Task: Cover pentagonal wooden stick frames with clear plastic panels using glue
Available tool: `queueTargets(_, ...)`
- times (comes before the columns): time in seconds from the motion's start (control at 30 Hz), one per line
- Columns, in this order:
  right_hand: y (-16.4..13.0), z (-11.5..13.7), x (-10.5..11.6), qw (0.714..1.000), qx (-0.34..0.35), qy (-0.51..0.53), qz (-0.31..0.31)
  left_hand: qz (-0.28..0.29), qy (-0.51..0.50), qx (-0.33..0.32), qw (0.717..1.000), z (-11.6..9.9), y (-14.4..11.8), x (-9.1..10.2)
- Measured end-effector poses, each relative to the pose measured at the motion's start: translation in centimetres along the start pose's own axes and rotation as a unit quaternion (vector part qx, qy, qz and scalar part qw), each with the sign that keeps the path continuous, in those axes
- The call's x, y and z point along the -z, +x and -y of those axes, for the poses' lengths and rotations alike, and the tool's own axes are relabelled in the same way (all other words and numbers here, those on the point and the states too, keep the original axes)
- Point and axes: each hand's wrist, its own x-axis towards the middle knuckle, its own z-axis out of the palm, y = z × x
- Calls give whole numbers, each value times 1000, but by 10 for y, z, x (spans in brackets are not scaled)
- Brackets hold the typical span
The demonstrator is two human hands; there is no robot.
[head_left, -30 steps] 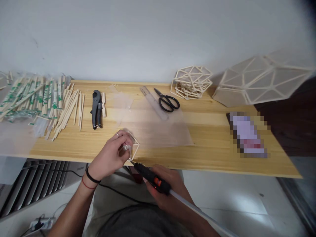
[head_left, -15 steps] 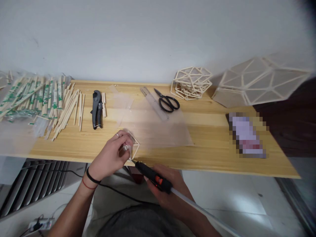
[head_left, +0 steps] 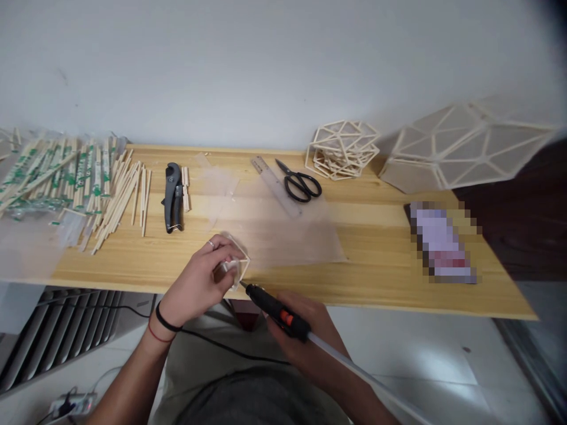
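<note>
My left hand [head_left: 199, 283] grips a stick frame [head_left: 237, 260]; my right hand [head_left: 305, 342] aims the glue gun [head_left: 272, 309] at its corner.

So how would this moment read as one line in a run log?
left hand: holds small stick frame at table edge | right hand: grips glue gun, nozzle at frame | behind: scissors, cutter

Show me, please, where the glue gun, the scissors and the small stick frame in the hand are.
glue gun [head_left: 277, 310], head view, on its black barrel.
scissors [head_left: 302, 185], head view, on the black handle loops.
small stick frame [head_left: 242, 262], head view, on its right corner beside the left hand's fingers.
</note>
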Motion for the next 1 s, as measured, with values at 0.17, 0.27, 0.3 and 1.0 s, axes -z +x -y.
queueTargets(0.17, 1, 0, 2, 1000, -4, -1, 0, -10, 6, -9, 1000, 1, 0, -2)
queueTargets(0.27, 2, 0, 2, 1000, -6, -5, 1, -9, 6, -7, 1000, 1, 0, -2)
queueTargets(0.3, 2, 0, 2, 1000, -7, -8, 1, -9, 6, -7, 1000, 0, 0, -2)
queueTargets(1.0, 11, -4, 3, 999, -30, -28, -32, -20, 7, -18, 1000, 0, 0, -8)
